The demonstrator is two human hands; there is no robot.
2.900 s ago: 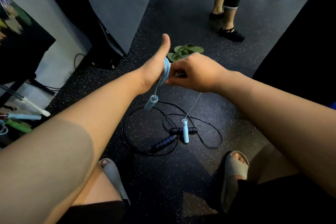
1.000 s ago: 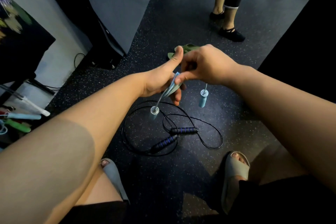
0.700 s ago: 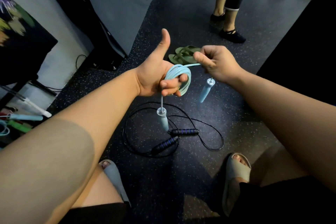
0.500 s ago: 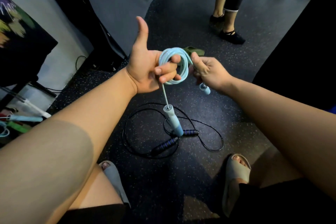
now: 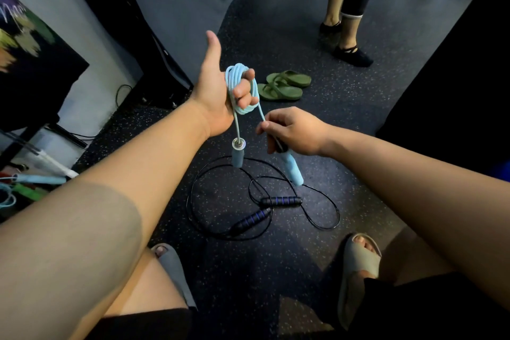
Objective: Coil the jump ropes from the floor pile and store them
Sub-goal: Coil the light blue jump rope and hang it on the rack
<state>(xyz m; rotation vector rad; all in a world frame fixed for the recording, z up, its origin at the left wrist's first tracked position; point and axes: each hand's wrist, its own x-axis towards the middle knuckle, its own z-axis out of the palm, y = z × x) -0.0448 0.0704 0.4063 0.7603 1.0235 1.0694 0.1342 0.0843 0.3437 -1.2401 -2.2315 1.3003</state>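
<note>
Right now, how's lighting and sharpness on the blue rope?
Head view: dim overall, brighter pool on the floor around the black rope; light blue rope in the left hand reads sharp; forearms swell with wide-angle distortion; poster at left looks smeared.

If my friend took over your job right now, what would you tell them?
Left hand grips the light blue rope, coiled round its fingers. Right hand pinches the loose cord end, one blue handle sticking out below it; the other handle hangs free.
Done: most of this rope is coiled.
Left: wrap the last bit, store it, then coil the black rope lying on the floor.
</note>
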